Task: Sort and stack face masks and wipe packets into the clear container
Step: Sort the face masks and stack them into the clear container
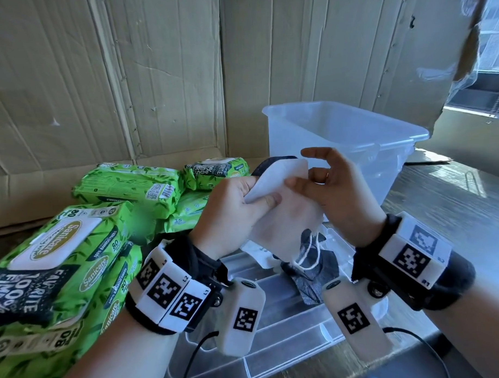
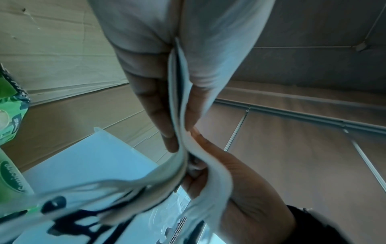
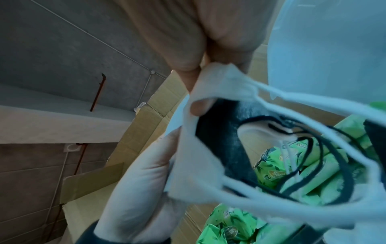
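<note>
A white face mask [image 1: 283,213] hangs between both hands above the table, with a dark mask [image 1: 273,162] folded behind it. My left hand [image 1: 260,199] grips the left side, thumb on top. My right hand [image 1: 304,181] pinches the right edge with its thumb while the index finger sticks up. In the right wrist view the white mask [image 3: 194,148] and the dark mask [image 3: 219,132] show their ear loops dangling. The clear container [image 1: 342,134] stands open just behind the hands. Green wipe packets [image 1: 123,184] lie at the left.
A clear lid [image 1: 275,315] lies flat under my wrists with another dark mask [image 1: 310,277] on it. A large wipe pack [image 1: 61,252] sits at the near left. Cardboard walls [image 1: 125,80] close off the back. A wooden table surface [image 1: 441,199] extends right.
</note>
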